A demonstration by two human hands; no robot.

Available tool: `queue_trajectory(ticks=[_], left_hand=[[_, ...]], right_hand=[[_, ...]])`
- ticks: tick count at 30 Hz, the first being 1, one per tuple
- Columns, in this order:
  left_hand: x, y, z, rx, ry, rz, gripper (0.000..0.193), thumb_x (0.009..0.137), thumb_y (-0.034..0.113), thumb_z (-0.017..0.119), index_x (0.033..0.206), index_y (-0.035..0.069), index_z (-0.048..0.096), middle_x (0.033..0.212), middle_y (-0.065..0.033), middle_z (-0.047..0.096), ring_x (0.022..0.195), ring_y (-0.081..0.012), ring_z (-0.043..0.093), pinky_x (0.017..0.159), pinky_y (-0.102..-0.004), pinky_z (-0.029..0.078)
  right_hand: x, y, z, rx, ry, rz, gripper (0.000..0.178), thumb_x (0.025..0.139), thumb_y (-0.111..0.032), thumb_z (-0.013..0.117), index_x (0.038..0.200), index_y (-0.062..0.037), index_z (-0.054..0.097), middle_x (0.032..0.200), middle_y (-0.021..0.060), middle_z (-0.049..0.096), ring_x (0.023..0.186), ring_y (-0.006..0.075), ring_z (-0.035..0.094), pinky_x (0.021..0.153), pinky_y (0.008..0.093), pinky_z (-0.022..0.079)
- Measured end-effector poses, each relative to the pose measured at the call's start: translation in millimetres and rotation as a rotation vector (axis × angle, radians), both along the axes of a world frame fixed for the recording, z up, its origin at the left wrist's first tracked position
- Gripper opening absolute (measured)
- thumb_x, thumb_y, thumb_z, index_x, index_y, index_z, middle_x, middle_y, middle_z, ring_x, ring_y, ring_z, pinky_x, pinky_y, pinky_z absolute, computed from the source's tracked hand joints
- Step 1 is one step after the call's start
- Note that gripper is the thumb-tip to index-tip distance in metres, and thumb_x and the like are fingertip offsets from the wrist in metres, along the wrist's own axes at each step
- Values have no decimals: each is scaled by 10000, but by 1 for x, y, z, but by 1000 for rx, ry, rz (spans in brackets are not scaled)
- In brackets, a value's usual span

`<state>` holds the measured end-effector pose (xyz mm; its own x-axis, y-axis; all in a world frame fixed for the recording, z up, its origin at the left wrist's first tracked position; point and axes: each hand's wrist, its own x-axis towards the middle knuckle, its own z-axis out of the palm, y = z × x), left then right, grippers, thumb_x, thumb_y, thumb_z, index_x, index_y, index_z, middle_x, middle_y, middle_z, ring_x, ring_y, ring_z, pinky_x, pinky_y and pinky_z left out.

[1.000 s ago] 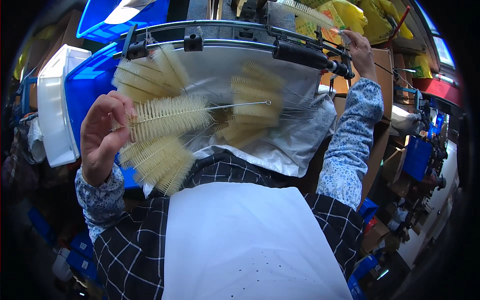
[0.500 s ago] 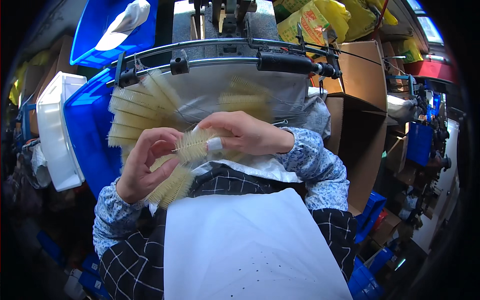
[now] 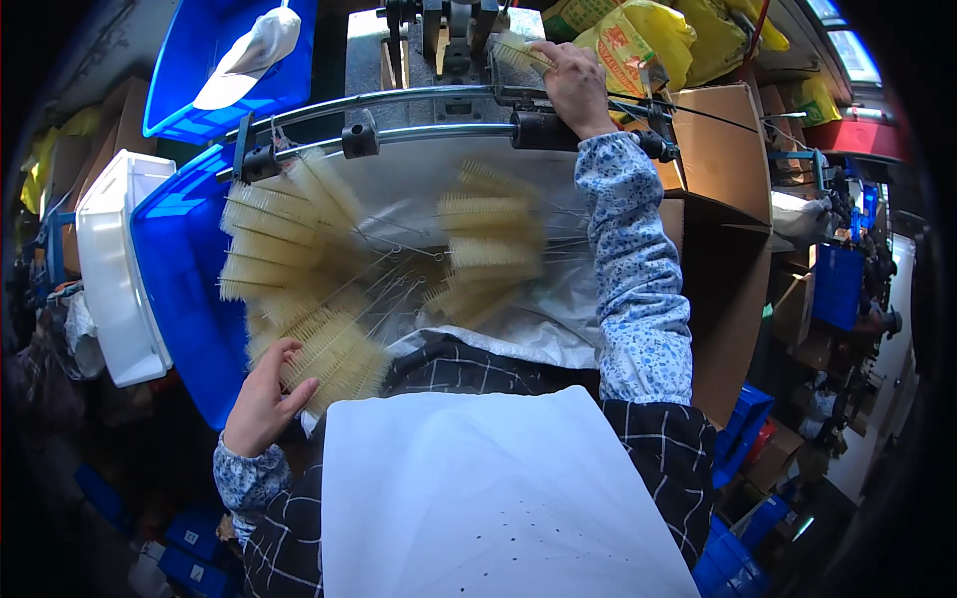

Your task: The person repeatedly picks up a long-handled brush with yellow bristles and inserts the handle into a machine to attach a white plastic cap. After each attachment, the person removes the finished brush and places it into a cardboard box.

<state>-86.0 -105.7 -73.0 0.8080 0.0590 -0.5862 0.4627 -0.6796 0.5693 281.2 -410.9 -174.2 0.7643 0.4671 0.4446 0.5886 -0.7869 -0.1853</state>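
Observation:
Up at the machine [image 3: 460,60], my right hand [image 3: 575,88] is closed on a bristle brush [image 3: 518,52] with pale yellow bristles, its arm stretched forward. My left hand [image 3: 261,399] is low on the left, thumb and fingers apart. Its fingertips are beside or touching the nearest of a heap of similar brushes [image 3: 337,357]; which of the two I cannot tell. More brushes [image 3: 284,224] fan out above that heap, and another bunch [image 3: 490,234] lies to the right. Thin looped wire ends of these brushes meet in the middle.
Metal rods [image 3: 439,133] cross in front of the machine. Blue bins [image 3: 184,259] and a white bin [image 3: 115,269] stand on the left; a white cap [image 3: 249,58] is in the upper blue bin. An open cardboard box [image 3: 723,149] and yellow bags [image 3: 643,50] are at right. White sheeting [image 3: 538,334] covers my lap.
My right hand has moved from the brush between both hands up to the machine, where it holds a brush. The left hand has dropped back toward the lower heap and its fingers have spread.

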Motion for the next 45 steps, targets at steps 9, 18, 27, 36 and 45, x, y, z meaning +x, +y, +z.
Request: queue_trajectory(ticks=[9,18,27,36,45], left_hand=[[20,-6,11,-122,-18,129,348,712,41,633,1033,44,496,823,-57,534,612,-86,468,552,-207,393],[18,10,23,-394,-517,90,379,672,31,665,991,34,459,855,-51,440,783,-155,436,706,-254,357],[30,7,24,-400,-698,81,298,675,39,614,908,51,429,752,-35,380,670,-129,351,591,-252,292],[34,6,21,-388,-710,101,311,650,37,609,904,48,430,746,-34,378,666,-134,350,590,-259,290],[39,5,28,-380,-782,76,321,633,28,604,902,47,431,737,-30,372,656,-132,348,580,-262,287]], right_hand=[[8,-1,-8,46,-8,53,314,717,-65,548,996,-189,620,878,51,608,829,253,541,750,380,432],[14,-2,-6,-9,-9,83,344,733,-68,540,1031,-225,612,932,16,594,906,226,511,816,390,395],[52,-2,-24,-122,-59,158,337,798,-92,509,1096,-238,565,1049,28,564,1067,240,461,892,380,371],[6,-50,-2,-209,-75,-349,523,744,-391,605,1186,-139,485,1159,66,482,1063,253,429,864,435,312],[11,-40,-14,170,77,-195,361,736,-247,604,1064,-96,584,1037,83,578,946,261,548,779,437,391]])
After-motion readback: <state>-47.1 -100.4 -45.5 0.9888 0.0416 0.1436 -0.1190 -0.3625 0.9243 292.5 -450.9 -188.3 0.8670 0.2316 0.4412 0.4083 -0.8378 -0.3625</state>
